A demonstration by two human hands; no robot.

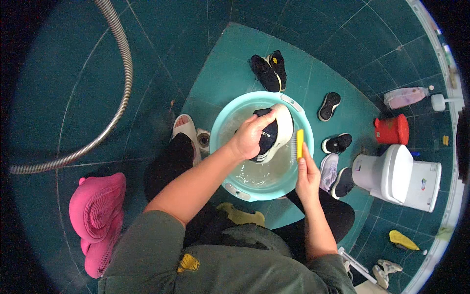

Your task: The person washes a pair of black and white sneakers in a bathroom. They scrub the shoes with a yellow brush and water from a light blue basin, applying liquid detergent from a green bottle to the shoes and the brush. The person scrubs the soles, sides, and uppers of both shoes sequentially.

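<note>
My left hand (250, 137) grips a black shoe with a thick white sole (283, 126), holding it tilted over a light-blue plastic basin (217, 156). The sole faces right, towards the brush. Between the fingers and thumb of my right hand (307, 176) is a yellow scrub brush (300, 144), its pale bristles turned left at the basin's right side. A gap separates bristles and sole. Cloudy water (270, 175) with some bubbles lies in the basin. My left fingers hide part of the shoe's upper.
Black shoes (266, 73) stand beyond the basin, and several more, including a lilac shoe (328, 172), sit to its right. Farther right are a red bucket (392, 129) and white bins (398, 174). A floor drain (203, 139), metal hose (126, 73) and pink towel (99, 217) are on the left.
</note>
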